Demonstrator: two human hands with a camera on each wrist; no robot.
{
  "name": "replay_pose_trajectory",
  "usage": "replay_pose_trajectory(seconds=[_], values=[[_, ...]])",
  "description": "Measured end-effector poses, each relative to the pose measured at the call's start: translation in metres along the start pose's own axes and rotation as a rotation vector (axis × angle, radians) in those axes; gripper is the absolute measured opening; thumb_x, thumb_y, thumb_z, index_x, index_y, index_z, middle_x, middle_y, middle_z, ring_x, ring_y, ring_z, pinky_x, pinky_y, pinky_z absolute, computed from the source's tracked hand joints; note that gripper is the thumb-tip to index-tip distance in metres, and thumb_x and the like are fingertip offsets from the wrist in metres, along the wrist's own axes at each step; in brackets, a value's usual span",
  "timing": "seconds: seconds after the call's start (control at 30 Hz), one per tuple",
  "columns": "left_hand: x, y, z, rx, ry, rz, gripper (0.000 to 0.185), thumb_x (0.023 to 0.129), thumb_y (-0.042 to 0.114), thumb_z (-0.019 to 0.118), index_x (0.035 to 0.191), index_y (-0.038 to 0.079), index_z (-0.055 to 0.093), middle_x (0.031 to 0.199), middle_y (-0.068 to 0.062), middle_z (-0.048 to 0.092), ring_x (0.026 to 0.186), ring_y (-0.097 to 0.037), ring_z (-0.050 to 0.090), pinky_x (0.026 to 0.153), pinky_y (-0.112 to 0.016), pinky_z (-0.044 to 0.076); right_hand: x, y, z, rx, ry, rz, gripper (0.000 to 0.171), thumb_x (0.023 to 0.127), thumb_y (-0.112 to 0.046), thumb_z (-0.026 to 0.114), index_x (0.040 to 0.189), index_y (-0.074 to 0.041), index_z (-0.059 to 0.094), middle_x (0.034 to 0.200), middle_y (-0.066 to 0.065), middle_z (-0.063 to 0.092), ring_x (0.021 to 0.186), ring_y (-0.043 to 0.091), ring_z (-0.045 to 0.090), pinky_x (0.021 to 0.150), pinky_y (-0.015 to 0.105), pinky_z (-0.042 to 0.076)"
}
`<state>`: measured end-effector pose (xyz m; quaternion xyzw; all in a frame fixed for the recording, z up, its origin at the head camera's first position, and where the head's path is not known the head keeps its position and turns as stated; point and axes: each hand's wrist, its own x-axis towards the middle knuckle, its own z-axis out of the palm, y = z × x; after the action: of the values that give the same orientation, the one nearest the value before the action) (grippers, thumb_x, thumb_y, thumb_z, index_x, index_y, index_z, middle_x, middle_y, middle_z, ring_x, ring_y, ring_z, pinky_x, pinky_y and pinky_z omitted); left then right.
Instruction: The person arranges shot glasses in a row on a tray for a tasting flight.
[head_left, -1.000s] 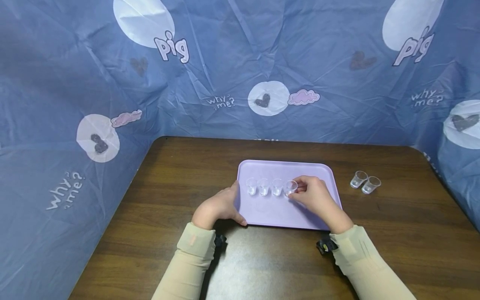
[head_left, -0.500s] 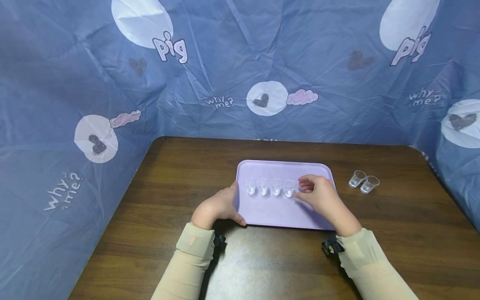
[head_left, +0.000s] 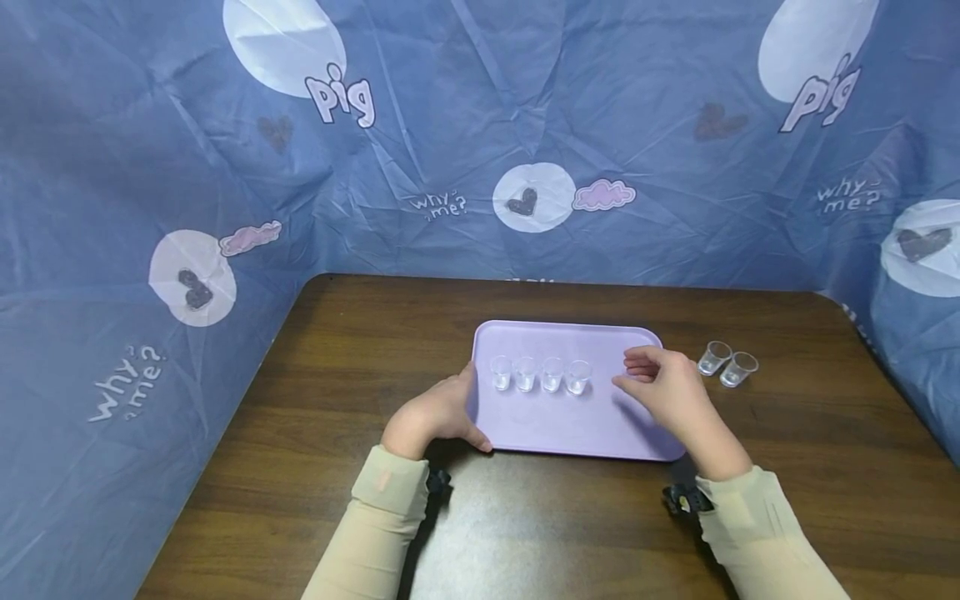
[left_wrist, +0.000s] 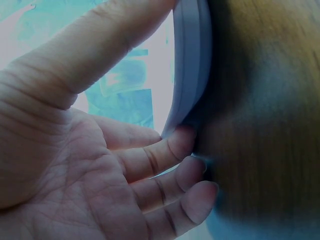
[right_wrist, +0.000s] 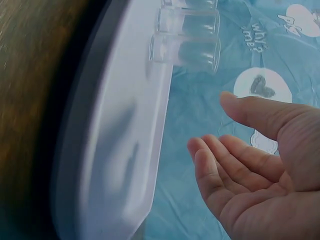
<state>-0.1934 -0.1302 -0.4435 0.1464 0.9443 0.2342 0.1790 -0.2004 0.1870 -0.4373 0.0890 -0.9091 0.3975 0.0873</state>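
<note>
- On the tray (head_left: 540, 425), head view: four clear cups (head_left: 552, 377) upright in a row, from near the tray's left edge to about its middle; two more cups (head_left: 738, 371) on the table (head_left: 360, 333), right of the tray.
- Head view, hands: left hand (head_left: 438, 412) at the tray's left near corner, thumb and fingers spread wide, touching the edge; right hand (head_left: 671, 387) above the tray's right edge, fingers loosely bent, holding nothing.
- Judgement on lining up cups: steady the tray from its corner, pinch one cup low, match the row's gaps, let go straight up so no rim gets nudged.
- Left wrist view: thumb and fingertips against the tray edge; how firmly, can't tell. Glare washes out the tray's far side.
- Right wrist view: thumb apart from fingers, palm bare; row cut off at top, cup contents unclear.
</note>
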Motion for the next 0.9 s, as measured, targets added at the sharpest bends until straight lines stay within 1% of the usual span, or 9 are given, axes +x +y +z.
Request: replay_pose_trajectory(seconds=[0.1,0.3,0.5,0.63,0.77,0.9], values=[[0.0,0.0,0.0,-0.005,0.0,0.0,0.133,0.048,0.039,0.088,0.143,-0.005,0.006,0.139,-0.023,0.03,0.126,-0.028,0.03,0.102,-0.034,0.025,-0.001,0.004,-0.004,0.017,0.016,0.005,0.033,0.073,-0.013,0.077,0.1,0.001,0.064,0.093,0.015,0.065,0.078,0.021,0.064,0.064,0.024,0.051],[0.0,0.0,0.0,-0.016,0.001,0.003,0.133,0.048,0.038,0.089,0.143,-0.004,0.006,0.139,-0.023,0.03,0.126,-0.029,0.03,0.102,-0.034,0.025,-0.003,0.008,-0.015,0.039,0.08,0.003,0.035,0.072,-0.014,0.077,0.102,0.0,0.063,0.091,0.012,0.065,0.078,0.019,0.063,0.064,0.016,0.049],[-0.001,0.0,-0.001,-0.009,-0.001,-0.002,0.133,0.048,0.038,0.089,0.142,-0.005,0.006,0.139,-0.024,0.03,0.125,-0.029,0.031,0.102,-0.035,0.025,-0.003,0.012,-0.022,0.086,0.121,-0.009,0.036,0.072,-0.01,0.077,0.103,0.002,0.063,0.089,0.014,0.065,0.08,0.023,0.063,0.066,0.017,0.049],[-0.001,0.0,0.0,-0.005,0.004,0.005,0.132,0.048,0.039,0.089,0.142,-0.006,0.007,0.137,-0.025,0.032,0.125,-0.03,0.032,0.101,-0.035,0.026,-0.003,0.015,-0.026,0.095,0.14,-0.027,0.036,0.072,-0.008,0.076,0.103,0.004,0.062,0.089,0.014,0.065,0.08,0.024,0.063,0.066,0.017,0.049],[0.0,-0.001,0.001,-0.008,0.011,0.016,0.133,0.047,0.038,0.089,0.142,-0.006,0.007,0.137,-0.026,0.032,0.124,-0.03,0.033,0.101,-0.035,0.027,-0.003,0.016,-0.03,0.089,0.148,-0.024,0.035,0.073,-0.008,0.076,0.103,0.003,0.063,0.089,0.014,0.065,0.08,0.025,0.063,0.065,0.014,0.048],[0.001,-0.001,0.002,-0.014,0.01,0.016,0.134,0.047,0.038,0.089,0.142,-0.006,0.006,0.137,-0.025,0.031,0.124,-0.029,0.033,0.101,-0.034,0.026,-0.004,0.018,-0.034,0.088,0.156,0.0,0.034,0.073,-0.008,0.076,0.102,0.003,0.063,0.089,0.014,0.065,0.081,0.025,0.063,0.065,0.012,0.047]])
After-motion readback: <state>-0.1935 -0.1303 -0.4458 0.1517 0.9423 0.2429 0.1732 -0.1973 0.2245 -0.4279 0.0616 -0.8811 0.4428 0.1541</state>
